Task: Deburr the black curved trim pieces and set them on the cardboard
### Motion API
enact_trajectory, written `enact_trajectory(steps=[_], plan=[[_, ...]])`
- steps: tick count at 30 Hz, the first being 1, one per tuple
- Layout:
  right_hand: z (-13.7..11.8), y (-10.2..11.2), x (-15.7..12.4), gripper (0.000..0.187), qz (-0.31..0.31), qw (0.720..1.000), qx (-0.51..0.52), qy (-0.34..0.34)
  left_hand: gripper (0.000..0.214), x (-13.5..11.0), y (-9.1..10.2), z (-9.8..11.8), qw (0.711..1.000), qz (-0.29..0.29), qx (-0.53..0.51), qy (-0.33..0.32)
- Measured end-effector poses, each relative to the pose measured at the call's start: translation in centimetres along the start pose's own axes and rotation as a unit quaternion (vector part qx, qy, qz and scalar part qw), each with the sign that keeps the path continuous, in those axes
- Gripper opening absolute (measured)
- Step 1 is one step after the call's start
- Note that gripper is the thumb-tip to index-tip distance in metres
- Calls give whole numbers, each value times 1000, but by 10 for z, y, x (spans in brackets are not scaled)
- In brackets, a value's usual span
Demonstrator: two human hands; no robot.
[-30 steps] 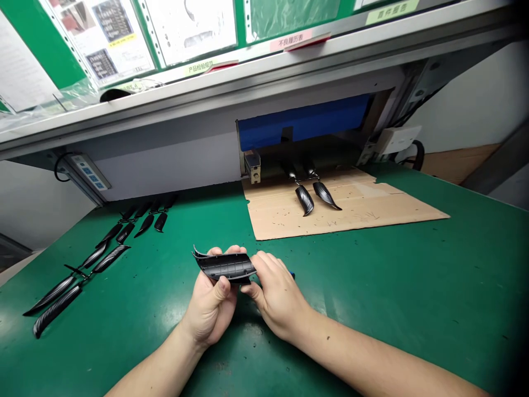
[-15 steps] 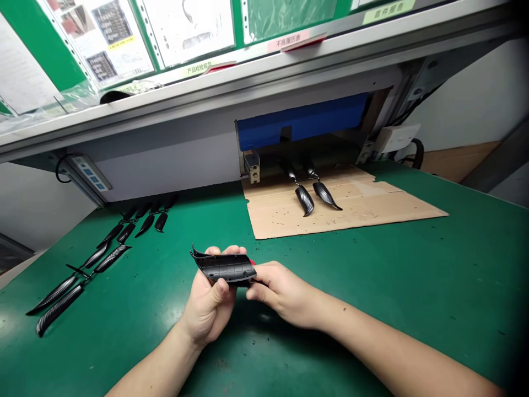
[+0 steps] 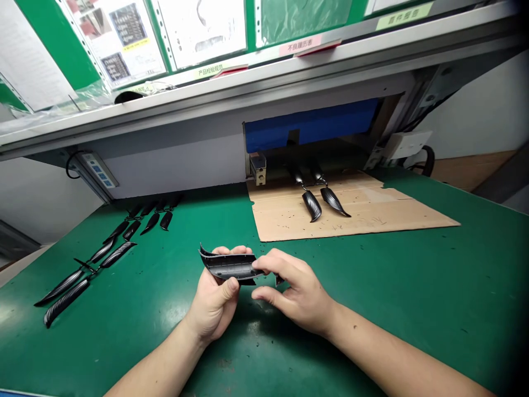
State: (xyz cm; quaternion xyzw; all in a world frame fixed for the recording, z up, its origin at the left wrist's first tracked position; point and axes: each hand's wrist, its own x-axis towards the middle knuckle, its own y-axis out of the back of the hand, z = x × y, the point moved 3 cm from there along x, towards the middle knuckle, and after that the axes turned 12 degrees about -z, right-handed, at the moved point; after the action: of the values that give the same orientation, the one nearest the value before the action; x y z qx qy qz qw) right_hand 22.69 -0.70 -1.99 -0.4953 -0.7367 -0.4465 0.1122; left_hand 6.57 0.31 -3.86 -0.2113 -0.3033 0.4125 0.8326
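Observation:
My left hand [image 3: 219, 300] is closed round black curved plastic shells [image 3: 231, 267], thumb in front and fingers behind. The hollow inner side of the upper shell faces me, with its pointed tip to the left. My right hand [image 3: 295, 289] is at the right end of the shells. Its index finger touches the inside of that end, and its thumb is apart below. A small dark piece [image 3: 279, 280] shows under the right hand's curled fingers; most of it is hidden, so its kind is unclear.
Several black ribbed parts [image 3: 66, 300] joined by sprues lie at the left of the green table [image 3: 198, 358]. Two more parts [image 3: 312, 205] rest on a cardboard sheet [image 3: 392, 215] below a blue flap [image 3: 314, 127]. A metal shelf edge [image 3: 185, 102] crosses above.
My right thumb and index finger have spread apart, and the index finger has moved onto the shell's inner side. The red bit beside the shells is out of sight. The view has shifted slightly.

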Motion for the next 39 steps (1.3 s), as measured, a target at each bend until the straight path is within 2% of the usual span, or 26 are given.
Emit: enact_trajectory(steps=[2, 6, 10, 13, 16, 19, 23, 29, 31, 33, 37, 39], plan=[[1, -3, -1, 23, 11, 1000, 8, -11, 43, -1, 0, 0, 1000, -2, -3, 3], [5, -8, -3, 31, 91, 991, 55, -80, 41, -2, 1, 3, 1000, -4, -2, -11], [2, -14, -3, 19, 57, 993, 67, -84, 40, -2, -1, 8, 1000, -9, 9, -19], [-4, -16, -3, 14, 60, 993, 70, -69, 39, -2, -3, 9, 1000, -14, 16, -15], [-9, -17, -2, 14, 71, 993, 57, -71, 40, -2, -3, 9, 1000, -13, 19, -14], [-9, -17, 0, 19, 46, 995, 53, -72, 41, -3, -2, 9, 1000, -10, 20, -14], [-6, -8, 1, 19, 1, 1000, -26, -9, 40, -2, -1, 11, 999, -12, 31, -25], [-4, 14, -1, 27, 73, 995, -73, 13, 42, 2, 2, 7, 999, 9, 37, -1], [-5, 11, 0, 29, 51, 995, -88, 13, 44, 2, 2, 2, 999, 4, 35, 13], [-4, 6, 0, 20, 24, 996, -87, 5, 48, 2, 1, -2, 999, 0, 31, 21], [-1, -4, -1, 12, 23, 999, -42, -26, 56, 0, 3, -9, 1000, 13, 14, 23], [1, -9, -1, 12, 3, 999, -19, -44, 57, -1, 5, -11, 999, 26, 5, 26]])
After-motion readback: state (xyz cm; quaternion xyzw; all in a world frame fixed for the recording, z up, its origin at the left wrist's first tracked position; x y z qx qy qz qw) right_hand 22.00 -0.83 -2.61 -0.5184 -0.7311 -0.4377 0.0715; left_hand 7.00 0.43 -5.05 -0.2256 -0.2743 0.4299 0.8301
